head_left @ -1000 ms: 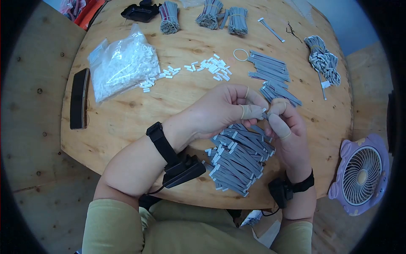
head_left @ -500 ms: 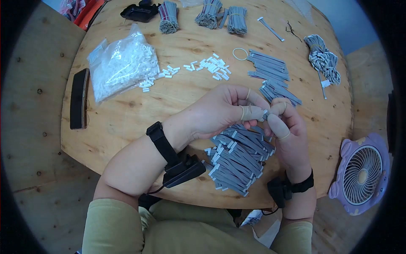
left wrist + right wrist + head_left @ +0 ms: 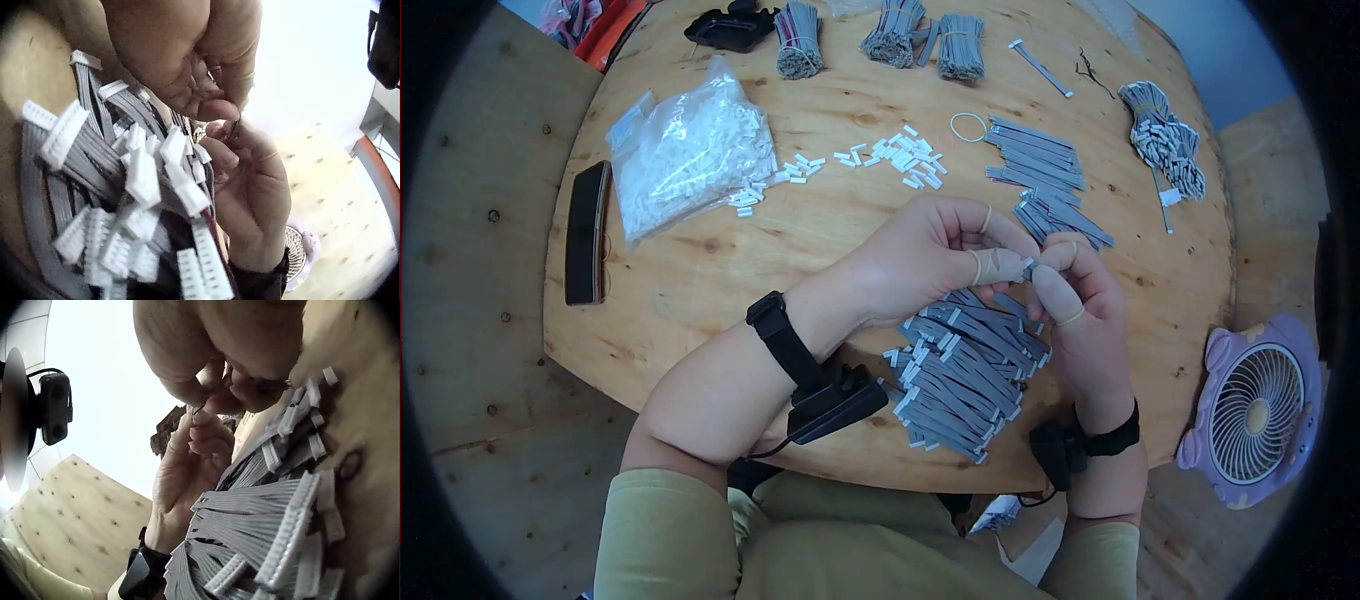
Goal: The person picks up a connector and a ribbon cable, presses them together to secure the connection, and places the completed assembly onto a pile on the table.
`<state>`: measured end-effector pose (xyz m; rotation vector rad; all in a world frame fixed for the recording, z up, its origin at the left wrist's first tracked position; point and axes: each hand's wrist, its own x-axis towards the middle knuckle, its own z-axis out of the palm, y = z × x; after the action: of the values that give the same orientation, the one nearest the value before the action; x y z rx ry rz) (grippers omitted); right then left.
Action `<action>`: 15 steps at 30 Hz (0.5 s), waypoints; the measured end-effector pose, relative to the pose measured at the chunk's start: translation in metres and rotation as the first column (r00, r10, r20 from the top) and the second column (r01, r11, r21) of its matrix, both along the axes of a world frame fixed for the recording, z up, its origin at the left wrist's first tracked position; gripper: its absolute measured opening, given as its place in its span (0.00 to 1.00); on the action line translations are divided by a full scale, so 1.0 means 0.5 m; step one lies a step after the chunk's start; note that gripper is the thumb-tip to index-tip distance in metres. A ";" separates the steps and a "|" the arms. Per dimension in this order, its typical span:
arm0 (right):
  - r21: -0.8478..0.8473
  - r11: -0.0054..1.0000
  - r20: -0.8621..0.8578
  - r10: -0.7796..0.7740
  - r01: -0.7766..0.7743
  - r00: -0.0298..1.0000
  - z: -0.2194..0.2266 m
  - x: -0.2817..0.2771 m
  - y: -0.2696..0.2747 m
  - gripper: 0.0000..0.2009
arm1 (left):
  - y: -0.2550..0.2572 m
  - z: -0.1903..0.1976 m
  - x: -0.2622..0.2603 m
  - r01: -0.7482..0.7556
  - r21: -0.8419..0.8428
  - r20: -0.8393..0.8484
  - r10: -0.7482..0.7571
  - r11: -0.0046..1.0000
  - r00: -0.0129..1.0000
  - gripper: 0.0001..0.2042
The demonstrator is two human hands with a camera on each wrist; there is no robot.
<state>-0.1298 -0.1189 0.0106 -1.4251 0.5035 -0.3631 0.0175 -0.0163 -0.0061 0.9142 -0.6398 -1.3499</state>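
Note:
My left hand (image 3: 945, 250) and right hand (image 3: 1085, 305) meet fingertip to fingertip above the table, with pale finger cots on thumbs and index fingers. Between the left thumb and index finger sits a small white connector (image 3: 1028, 263). The right hand pinches a short grey ribbon cable at that connector; its other end (image 3: 278, 384) pokes out behind the fingers in the right wrist view. Fingers hide most of the cable. Just below the hands lies a heap of grey ribbon cables (image 3: 965, 375) with white connectors on their ends.
Loose white connectors (image 3: 905, 155) lie beyond the hands, near a clear bag of connectors (image 3: 690, 160). Plain ribbon cables (image 3: 1040, 155) and a rubber band (image 3: 969, 127) are at far right. Bundled cables (image 3: 800, 40) stand behind; a phone (image 3: 587, 235) is left, a purple fan (image 3: 1255, 415) right.
The white connector and cable between the fingertips have turned slightly and are now more covered by the fingers. Both hands stay in nearly the same place; the heap is unchanged.

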 end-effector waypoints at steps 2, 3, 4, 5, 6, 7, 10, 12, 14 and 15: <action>-0.010 1.000 0.002 0.007 -0.007 1.000 -0.001 0.000 0.000 0.02 | 0.000 0.000 -0.001 -0.008 -0.003 0.024 0.008 1.000 1.000 0.08; -0.022 1.000 0.003 0.003 -0.002 1.000 -0.002 0.000 0.001 0.02 | 0.000 0.002 -0.001 -0.008 -0.003 0.029 0.008 1.000 1.000 0.08; -0.035 0.999 0.004 -0.002 0.002 1.000 -0.002 0.000 0.002 0.02 | 0.001 0.002 -0.001 -0.009 -0.003 0.035 0.009 1.000 0.999 0.08; -0.038 0.999 0.006 -0.003 0.003 1.000 -0.003 0.000 0.002 0.02 | 0.001 0.003 -0.001 -0.012 -0.008 0.039 0.013 1.000 0.999 0.08; -0.041 0.999 0.007 -0.005 0.005 1.000 -0.005 0.000 0.001 0.02 | 0.001 0.003 -0.001 -0.016 -0.013 0.043 0.016 1.000 0.999 0.08; -0.044 0.999 0.007 -0.006 0.006 1.000 -0.006 0.000 0.001 0.02 | 0.001 0.003 -0.001 -0.020 -0.018 0.046 0.021 1.000 0.999 0.08; -0.069 0.998 0.017 -0.004 0.005 1.000 -0.005 0.001 0.002 0.02 | 0.002 0.005 -0.001 -0.026 0.001 0.069 0.026 1.000 0.997 0.08; -0.079 0.997 0.006 -0.007 0.008 1.000 -0.004 0.002 0.003 0.02 | 0.003 0.007 -0.001 -0.018 -0.002 0.086 0.018 1.000 0.996 0.08; -0.085 0.996 -0.002 -0.012 0.012 1.000 -0.003 0.002 0.004 0.02 | 0.003 0.007 -0.001 -0.019 -0.008 0.099 0.019 1.000 0.995 0.08; -0.085 0.996 -0.004 -0.015 0.015 1.000 -0.003 0.002 0.004 0.02 | 0.003 0.006 -0.001 -0.023 -0.012 0.103 0.025 1.000 0.994 0.08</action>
<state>-0.1287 -0.1167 0.0089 -1.5053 0.5082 -0.3970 0.0168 -0.0148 -0.0031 0.9849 -0.7128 -1.2827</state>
